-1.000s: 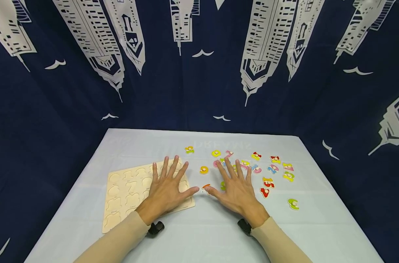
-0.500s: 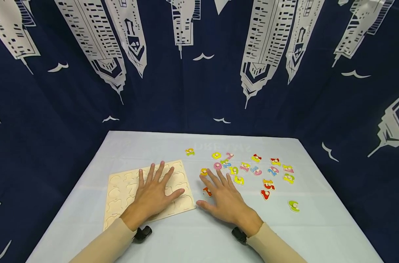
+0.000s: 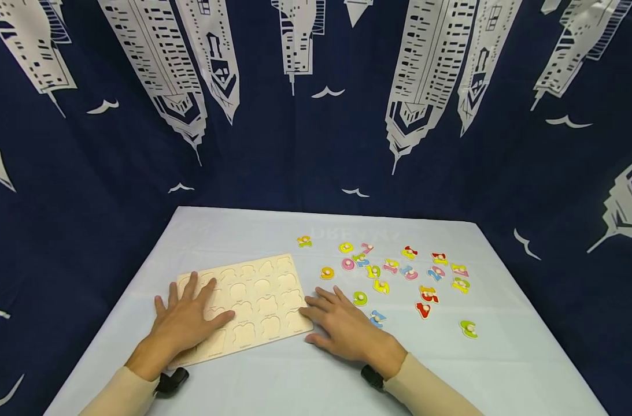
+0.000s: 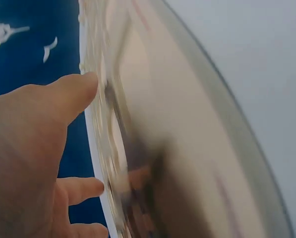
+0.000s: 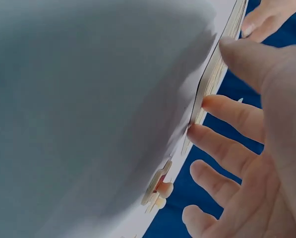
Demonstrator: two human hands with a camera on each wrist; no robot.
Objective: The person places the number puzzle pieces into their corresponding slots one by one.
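Note:
A pale wooden puzzle board (image 3: 251, 312) with rows of shaped recesses lies on the left half of the table. My left hand (image 3: 185, 320) is spread over the board's left side, with its fingers straight. At the board's right edge is my right hand (image 3: 342, 329), fingers extended. In the right wrist view, the fingertips of the right hand (image 5: 237, 144) meet the board's edge (image 5: 202, 94). Neither hand grips anything. Just right of the right hand lies a blue number piece (image 3: 377, 319), with a green number piece (image 3: 359, 298) beyond it.
Several colourful knobbed number and sign pieces are scattered over the right half of the white table (image 3: 503, 370), including a red piece (image 3: 422, 310) and a green 3 (image 3: 469, 329). A dark blue cloth (image 3: 295, 156) with white buildings hangs behind.
My left hand has moved left across the board. My right hand has shifted left to the board's right edge, uncovering green and blue pieces; the red piece near it is now out of sight.

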